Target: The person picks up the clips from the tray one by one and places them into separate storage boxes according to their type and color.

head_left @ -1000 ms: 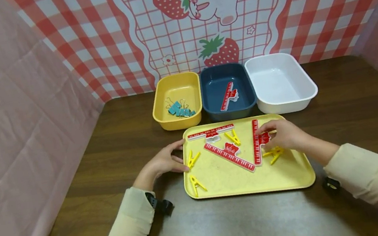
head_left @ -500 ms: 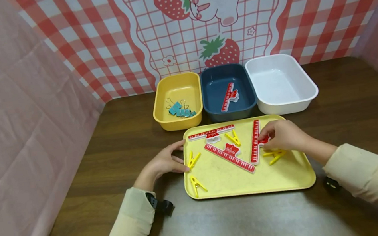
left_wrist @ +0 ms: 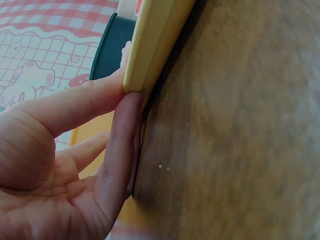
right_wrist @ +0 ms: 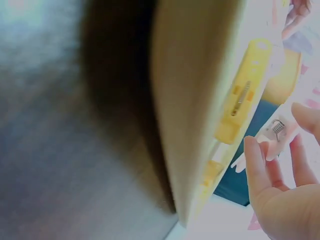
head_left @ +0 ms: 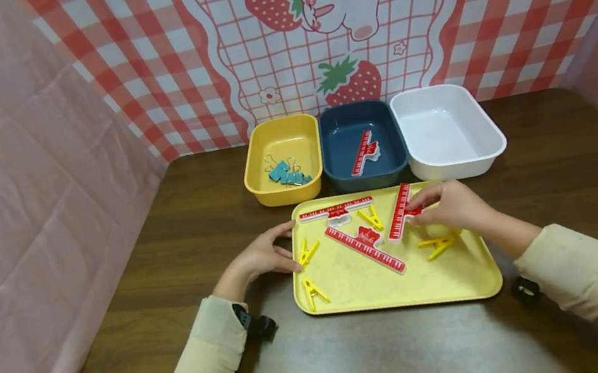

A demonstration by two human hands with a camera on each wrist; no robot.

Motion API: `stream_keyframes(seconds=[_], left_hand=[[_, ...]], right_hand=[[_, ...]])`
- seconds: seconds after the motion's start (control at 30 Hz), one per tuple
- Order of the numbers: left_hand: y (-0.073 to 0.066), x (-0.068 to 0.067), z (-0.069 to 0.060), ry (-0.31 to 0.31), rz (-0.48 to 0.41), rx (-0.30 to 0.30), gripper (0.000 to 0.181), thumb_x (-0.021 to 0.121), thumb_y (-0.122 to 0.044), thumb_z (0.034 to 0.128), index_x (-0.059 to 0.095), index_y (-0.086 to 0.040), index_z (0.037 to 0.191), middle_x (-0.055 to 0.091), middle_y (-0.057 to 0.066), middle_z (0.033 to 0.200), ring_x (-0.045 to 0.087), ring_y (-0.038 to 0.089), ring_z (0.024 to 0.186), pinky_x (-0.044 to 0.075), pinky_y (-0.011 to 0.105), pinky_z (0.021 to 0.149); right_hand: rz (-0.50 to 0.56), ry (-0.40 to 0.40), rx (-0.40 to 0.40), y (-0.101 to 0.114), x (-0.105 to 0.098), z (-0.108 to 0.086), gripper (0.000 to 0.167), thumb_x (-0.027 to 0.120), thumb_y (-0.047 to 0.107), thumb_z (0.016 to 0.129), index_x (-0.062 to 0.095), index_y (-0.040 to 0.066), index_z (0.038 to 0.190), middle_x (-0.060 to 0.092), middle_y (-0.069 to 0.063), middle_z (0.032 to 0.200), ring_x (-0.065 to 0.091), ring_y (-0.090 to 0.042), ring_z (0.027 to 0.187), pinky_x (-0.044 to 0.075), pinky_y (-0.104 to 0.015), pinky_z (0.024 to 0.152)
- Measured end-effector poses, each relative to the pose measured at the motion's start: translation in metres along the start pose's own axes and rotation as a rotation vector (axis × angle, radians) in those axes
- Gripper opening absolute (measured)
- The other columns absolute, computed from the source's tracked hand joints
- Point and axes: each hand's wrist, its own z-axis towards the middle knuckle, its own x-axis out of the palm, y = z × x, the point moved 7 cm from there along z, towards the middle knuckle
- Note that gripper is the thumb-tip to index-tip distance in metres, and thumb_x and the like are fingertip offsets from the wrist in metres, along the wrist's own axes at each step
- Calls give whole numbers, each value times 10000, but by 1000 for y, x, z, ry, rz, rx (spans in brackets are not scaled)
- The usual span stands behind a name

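Observation:
In the head view my right hand (head_left: pixel 451 209) pinches the handle of a red-and-white ruler-like clip (head_left: pixel 399 213) over the tray's right half; the right wrist view shows the clip's spring side (right_wrist: pixel 278 127) at my fingers. My left hand (head_left: pixel 263 256) holds the left rim of the yellow tray (head_left: pixel 395 297), its fingers against the edge (left_wrist: pixel 135 65) in the left wrist view. Two more red clips (head_left: pixel 365 248) (head_left: pixel 335 209) lie on the tray. Around them are several yellow clothespins (head_left: pixel 438 246) (head_left: pixel 370 219) (head_left: pixel 314 293), one (head_left: pixel 307 252) beside my left fingertips.
Behind the tray stand three bins side by side: a yellow one (head_left: pixel 287 196) with teal binder clips (head_left: pixel 288 175), a dark blue one (head_left: pixel 367 181) with one red clip (head_left: pixel 363 153), and a white one (head_left: pixel 454 170). A checked cloth (head_left: pixel 144 61) hangs behind them.
My right hand has closed on the red clip's handle and lifted the clip, moving it slightly toward the bins. The left hand stays at the tray's rim.

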Motion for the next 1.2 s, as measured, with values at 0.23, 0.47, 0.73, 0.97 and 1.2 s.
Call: stream_keyframes(seconds=[0.23, 0.47, 0.73, 0.97, 1.2], left_hand=[[-1, 1, 1, -9, -7, 11, 923, 752, 134, 687, 315, -132, 1456, 347, 140, 1345, 569, 247, 916, 555, 340, 720], [-2, 1, 1, -13, -5, 15, 934, 758, 135, 678, 316, -133, 1455, 349, 141, 1343, 566, 250, 917, 555, 339, 718], [0, 3, 0, -9, -14, 15, 938, 749, 149, 678, 307, -123, 1459, 364, 138, 1335, 563, 243, 894, 557, 344, 711], [0, 1, -1, -13, -13, 20, 937, 751, 146, 678, 309, -124, 1458, 359, 138, 1341, 562, 239, 894, 557, 343, 712], [-2, 0, -2, -1, -26, 31, 933, 732, 172, 682, 299, -108, 1459, 358, 144, 1344, 565, 241, 872, 558, 353, 711]], right_hand=[[66, 4, 36, 8, -5, 3, 334, 781, 281, 753, 730, 69, 1007, 648, -121, 1073, 531, -255, 939, 473, -303, 728], [151, 32, 78, 19, -4, 4, 432, 771, 347, 758, 701, 68, 1079, 626, -109, 1094, 494, -259, 984, 483, -301, 750], [234, 54, 100, 31, 2, 7, 462, 771, 359, 757, 691, 56, 1097, 615, -109, 1052, 484, -260, 944, 491, -385, 796], [271, 63, 91, 42, 2, 11, 444, 767, 334, 769, 684, 55, 1105, 605, -114, 1066, 492, -257, 967, 497, -390, 811], [244, -10, 48, 47, -4, 27, 363, 763, 260, 785, 692, 39, 1064, 603, -124, 1053, 501, -262, 917, 502, -388, 771]])
